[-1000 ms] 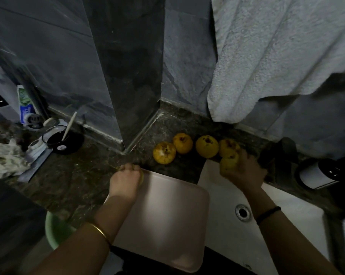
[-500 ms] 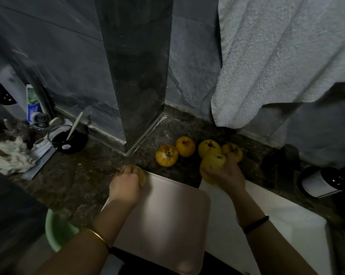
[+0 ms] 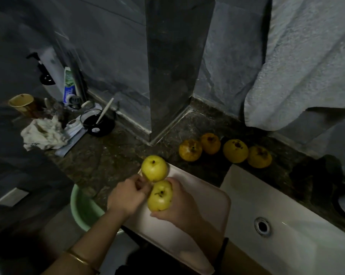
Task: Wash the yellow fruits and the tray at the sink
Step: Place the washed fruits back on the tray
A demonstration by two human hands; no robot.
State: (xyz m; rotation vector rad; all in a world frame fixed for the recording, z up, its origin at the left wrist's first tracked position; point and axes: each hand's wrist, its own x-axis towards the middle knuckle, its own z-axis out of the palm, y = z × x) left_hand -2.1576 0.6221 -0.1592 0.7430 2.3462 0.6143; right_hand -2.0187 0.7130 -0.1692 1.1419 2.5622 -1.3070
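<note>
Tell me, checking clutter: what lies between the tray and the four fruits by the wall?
Bare countertop separates tray and fruits, per the head view.

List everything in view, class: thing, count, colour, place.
sink: one, white, right
tray: one, pale pink, left of sink
held fruit: one, yellow-green, mid-tray
tray fruit: one, yellow-green, tray's far corner
counter fruits: four, orange-yellow, row on counter
towel: one, white, hanging upper right
basin: one, green, below counter
cloth: one, white, counter's left
toothpaste tube: one, white-green, back left
left hand: one, beside tray fruit
right hand: one, gripping held fruit
</note>
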